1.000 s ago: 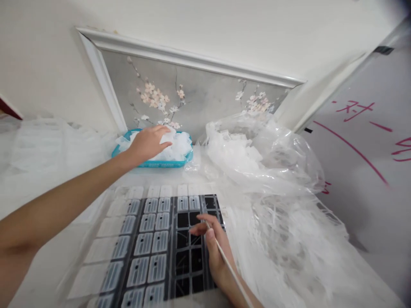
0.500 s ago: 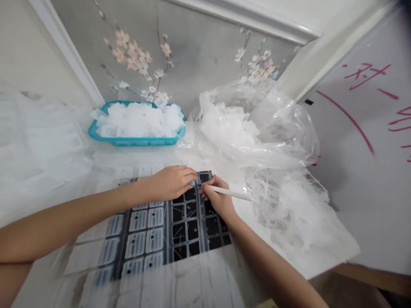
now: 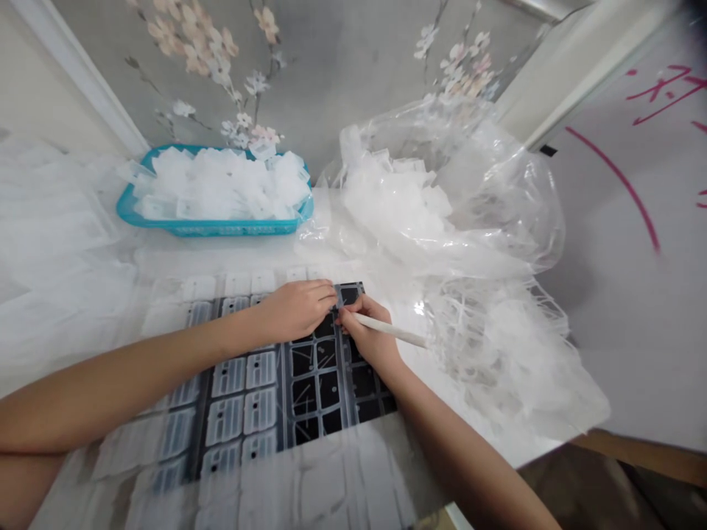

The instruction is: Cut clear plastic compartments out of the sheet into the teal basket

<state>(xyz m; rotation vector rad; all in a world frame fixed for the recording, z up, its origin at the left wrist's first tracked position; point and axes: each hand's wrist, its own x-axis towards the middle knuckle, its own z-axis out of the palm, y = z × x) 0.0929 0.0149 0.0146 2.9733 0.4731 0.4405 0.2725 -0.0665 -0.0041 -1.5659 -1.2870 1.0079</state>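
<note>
A black grid tray (image 3: pixel 317 386) lies on the table in front of me, many of its cells filled with small clear plastic pieces (image 3: pixel 259 408). My left hand (image 3: pixel 295 308) rests on the tray's far edge, fingers curled down onto a small clear piece at a cell. My right hand (image 3: pixel 367 335) sits right beside it, closed on a thin white stick (image 3: pixel 389 330) whose tip points at the same cell. The two hands almost touch.
A teal basket (image 3: pixel 182 224) heaped with clear plastic pieces stands at the back left. A large crumpled clear plastic bag (image 3: pixel 469 243) with more pieces fills the right. White netting lies at the far left. A white board with red marks (image 3: pixel 635 184) leans on the right.
My left hand came back from the teal basket to the tray's far edge. My right hand moved up the tray to meet it, and the view tilted down.
</note>
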